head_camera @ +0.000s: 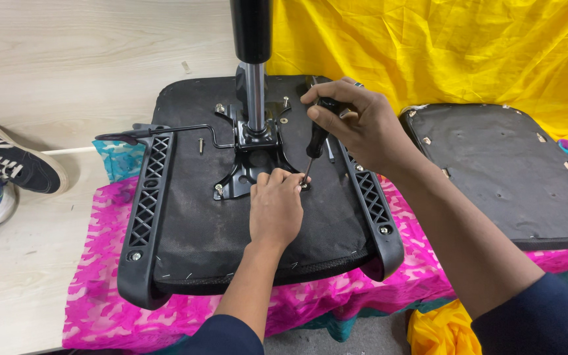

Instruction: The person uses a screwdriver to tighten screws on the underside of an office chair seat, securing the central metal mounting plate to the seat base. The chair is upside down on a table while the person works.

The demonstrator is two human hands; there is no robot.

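Observation:
An upturned black chair seat [198, 223] lies on a pink cloth, with a black metal mechanism plate [252, 154] and a chrome and black gas cylinder [253, 79] standing up from it. My right hand [356, 121] grips the black handle of a screwdriver [315, 141], whose tip points down at a screw by the plate's right front corner. My left hand [275, 207] rests on the seat with its fingertips pinched around that screw at the screwdriver tip. A loose screw [201, 146] lies left of the plate.
Black plastic armrest brackets [144, 210] run along both sides of the seat. A second black seat panel [514, 171] lies to the right. Yellow cloth [442, 46] hangs behind. Sneakers [8, 164] sit on the pale wooden floor at the left.

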